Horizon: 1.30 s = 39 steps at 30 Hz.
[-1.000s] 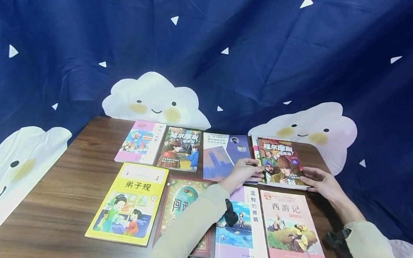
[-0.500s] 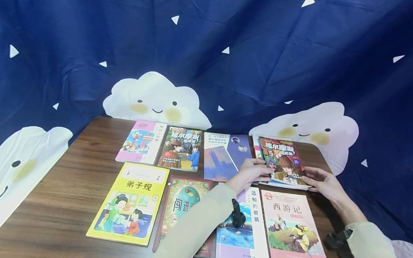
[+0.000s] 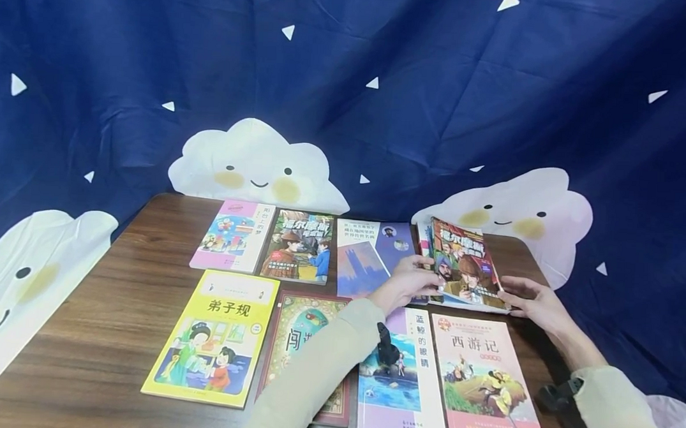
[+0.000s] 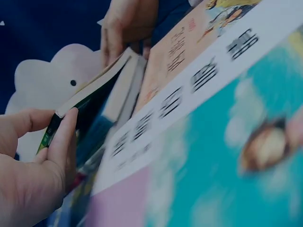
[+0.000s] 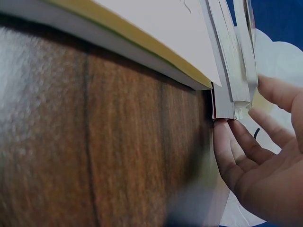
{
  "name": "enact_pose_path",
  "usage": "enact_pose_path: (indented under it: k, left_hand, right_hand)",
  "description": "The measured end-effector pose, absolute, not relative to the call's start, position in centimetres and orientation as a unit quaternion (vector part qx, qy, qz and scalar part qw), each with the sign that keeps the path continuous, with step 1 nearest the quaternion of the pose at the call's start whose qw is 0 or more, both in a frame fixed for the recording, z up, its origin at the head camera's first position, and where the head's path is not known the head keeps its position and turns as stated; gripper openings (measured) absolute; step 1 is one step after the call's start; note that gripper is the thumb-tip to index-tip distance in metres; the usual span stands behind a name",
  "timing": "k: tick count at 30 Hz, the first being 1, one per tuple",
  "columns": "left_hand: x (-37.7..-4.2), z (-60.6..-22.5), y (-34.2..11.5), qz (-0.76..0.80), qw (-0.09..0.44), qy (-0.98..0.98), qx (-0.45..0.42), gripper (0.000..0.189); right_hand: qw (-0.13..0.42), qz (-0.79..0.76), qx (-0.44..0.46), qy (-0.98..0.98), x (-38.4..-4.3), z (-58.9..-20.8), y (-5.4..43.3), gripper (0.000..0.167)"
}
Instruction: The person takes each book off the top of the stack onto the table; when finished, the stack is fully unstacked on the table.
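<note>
In the head view, the left hand [image 3: 406,282] pinches the left side of a comic-style detective book [image 3: 462,254] that tops a small stack at the back right. Its thumb and fingers nip the book's edge in the left wrist view, where that book [image 4: 90,97] is tilted up, with a gap over the book [image 4: 116,101] beneath. The right hand [image 3: 537,305] is at the stack's right side. Its fairly straight fingers touch the edges of the stacked books [image 5: 232,71] in the right wrist view, spread from the lowest book up to the top one.
Just left of the stack lies a purple-and-white book [image 3: 364,266]. A pink book [image 3: 488,380] and a blue-and-lilac book [image 3: 395,401] are in front. Further left lie a yellow book [image 3: 211,342], a green-and-red book [image 3: 292,314] and others, all on the wooden table [image 3: 103,318].
The top book slid slightly right, then back left, and its far edge now stands higher, with more of the stack below showing. The left hand moved with it; the right hand stayed almost still.
</note>
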<state>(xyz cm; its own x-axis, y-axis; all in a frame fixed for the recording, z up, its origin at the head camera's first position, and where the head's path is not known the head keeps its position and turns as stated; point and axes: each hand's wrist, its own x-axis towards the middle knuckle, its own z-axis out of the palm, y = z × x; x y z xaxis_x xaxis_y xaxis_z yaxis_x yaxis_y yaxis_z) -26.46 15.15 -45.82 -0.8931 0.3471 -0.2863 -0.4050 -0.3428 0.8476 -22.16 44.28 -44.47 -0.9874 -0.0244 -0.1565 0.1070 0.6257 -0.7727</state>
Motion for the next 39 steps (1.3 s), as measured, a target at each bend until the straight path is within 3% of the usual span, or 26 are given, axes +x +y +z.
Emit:
enact_pose_path:
  k: [7,18,34,39]
  left_hand:
    - [-28.2,-44.0,11.0,0.796,0.239,0.555,0.019,0.055]
    - [-28.9,-40.9,2.3,0.774,0.215,0.589,0.089,0.057]
    - [-25.3,-39.3,-18.0,0.702,0.149,0.688,0.11,0.063]
    - [-24.0,-38.8,-24.5,0.724,0.116,0.671,0.114,0.051]
  right_hand:
    - [0.077,-0.429,0.026,0.9,-22.3,-44.2,44.1,0.074]
    - [0.093,-0.413,0.029,0.905,-22.4,-44.4,44.5,0.073]
    - [0.086,-0.406,0.025,0.909,-22.0,-44.3,44.0,0.071]
    - [0.085,-0.407,0.023,0.909,-22.0,-44.4,44.1,0.071]
